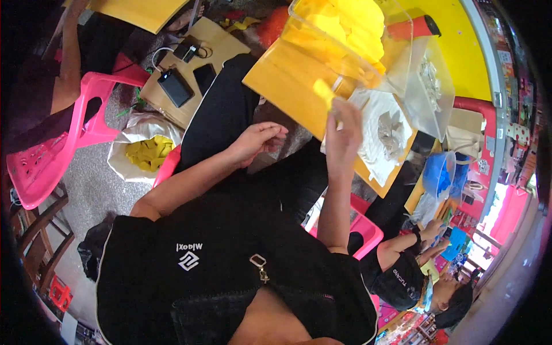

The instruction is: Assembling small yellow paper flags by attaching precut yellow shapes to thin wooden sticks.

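My right hand is raised at the near edge of a yellow-orange board, slightly blurred. Its fingers pinch a small yellow piece, soft-looking, of a kind I cannot make out. Lower and to the left, over my lap, my left hand is closed, thumb against curled fingers; anything inside it is hidden. A clear plastic bin on the board is heaped with yellow pieces. Beside my right hand lies a white plastic bag with small greyish clear pieces on it.
At left, a white sack holds yellow pieces, near a pink chair. A power bank and phone rest on cardboard. Another clear container stands right of the bin. A co-worker sits at lower right, near a blue container.
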